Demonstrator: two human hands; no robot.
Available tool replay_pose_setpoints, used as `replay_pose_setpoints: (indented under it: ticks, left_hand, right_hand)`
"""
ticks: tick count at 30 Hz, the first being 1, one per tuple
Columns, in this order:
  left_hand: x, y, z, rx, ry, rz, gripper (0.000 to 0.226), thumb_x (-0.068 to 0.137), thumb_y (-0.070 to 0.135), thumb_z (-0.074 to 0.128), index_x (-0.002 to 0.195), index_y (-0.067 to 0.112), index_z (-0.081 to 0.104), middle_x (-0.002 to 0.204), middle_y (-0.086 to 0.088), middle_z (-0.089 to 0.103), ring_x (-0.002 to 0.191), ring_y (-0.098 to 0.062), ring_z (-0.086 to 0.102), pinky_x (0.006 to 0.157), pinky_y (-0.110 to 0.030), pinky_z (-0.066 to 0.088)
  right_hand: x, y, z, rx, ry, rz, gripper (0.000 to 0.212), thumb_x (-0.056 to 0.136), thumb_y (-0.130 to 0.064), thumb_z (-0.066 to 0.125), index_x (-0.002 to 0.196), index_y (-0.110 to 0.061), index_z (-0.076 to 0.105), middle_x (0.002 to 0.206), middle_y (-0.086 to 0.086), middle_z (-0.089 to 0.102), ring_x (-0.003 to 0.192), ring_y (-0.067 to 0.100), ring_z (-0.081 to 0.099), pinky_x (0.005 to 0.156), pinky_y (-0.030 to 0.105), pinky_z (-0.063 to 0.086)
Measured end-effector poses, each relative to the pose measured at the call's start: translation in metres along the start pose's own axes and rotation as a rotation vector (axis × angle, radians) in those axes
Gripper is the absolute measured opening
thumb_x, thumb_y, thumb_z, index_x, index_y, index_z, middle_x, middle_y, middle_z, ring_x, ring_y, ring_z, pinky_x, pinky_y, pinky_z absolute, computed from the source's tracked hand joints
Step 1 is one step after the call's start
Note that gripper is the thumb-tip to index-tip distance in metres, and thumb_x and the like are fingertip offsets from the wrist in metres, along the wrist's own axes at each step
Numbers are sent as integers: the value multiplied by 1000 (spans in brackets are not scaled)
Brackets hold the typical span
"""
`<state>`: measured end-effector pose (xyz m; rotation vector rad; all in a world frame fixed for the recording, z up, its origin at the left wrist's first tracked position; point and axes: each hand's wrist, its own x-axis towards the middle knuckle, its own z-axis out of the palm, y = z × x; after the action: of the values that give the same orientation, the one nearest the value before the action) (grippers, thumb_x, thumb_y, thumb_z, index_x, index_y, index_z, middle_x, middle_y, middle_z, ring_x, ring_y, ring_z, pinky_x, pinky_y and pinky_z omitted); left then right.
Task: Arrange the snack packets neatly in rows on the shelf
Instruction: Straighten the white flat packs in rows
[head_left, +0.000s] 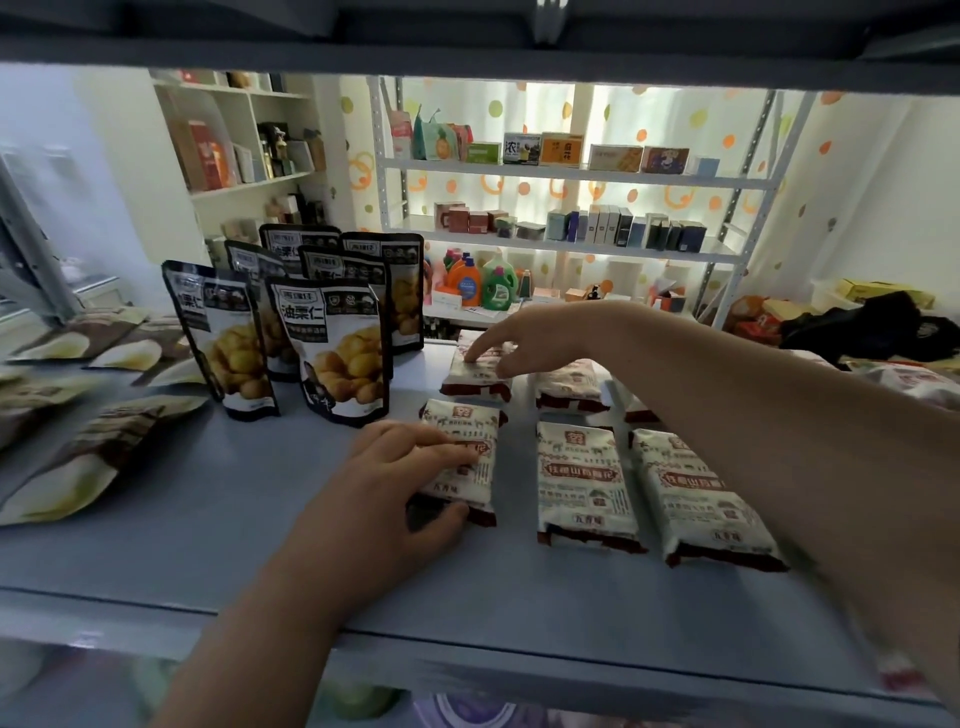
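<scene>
White-and-dark-red snack packets lie flat in rows on the grey shelf. My left hand lies on the front left packet, fingers on top and thumb at its near end. My right hand reaches further back, fingertips pressing the rear left packet. Two more packets lie side by side to the right in the front row, with others behind them, partly hidden by my right forearm.
Several black chestnut pouches stand upright in rows at the shelf's left middle. Brown-and-yellow bags lie loose at the far left. An upper shelf board hangs close overhead. Racks with boxes and bottles stand behind.
</scene>
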<state>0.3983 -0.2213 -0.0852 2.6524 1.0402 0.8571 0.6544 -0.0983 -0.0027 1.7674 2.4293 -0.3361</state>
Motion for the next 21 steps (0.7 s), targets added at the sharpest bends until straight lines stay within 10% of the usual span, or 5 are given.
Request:
replay_pose_setpoints:
  ticks: [11, 21]
  left_hand:
    - [0, 0, 2, -3, 20, 15, 46, 81, 48, 62, 126, 39, 62, 124, 20, 50, 123, -3, 37, 98, -15, 28]
    - [-1, 0, 4, -1, 28, 51, 45, 81, 39, 71, 125, 34, 64, 123, 16, 54, 122, -8, 40, 101, -20, 30]
  right_hand:
    - [-24, -11, 8, 14, 55, 71, 47, 98, -29, 47, 142, -45, 44, 155, -4, 38, 137, 19, 40, 113, 40, 32]
    - [-153, -82, 44, -20, 278, 204, 55, 87, -70, 41, 138, -50, 40, 148, -7, 44, 130, 19, 45, 98, 44, 41]
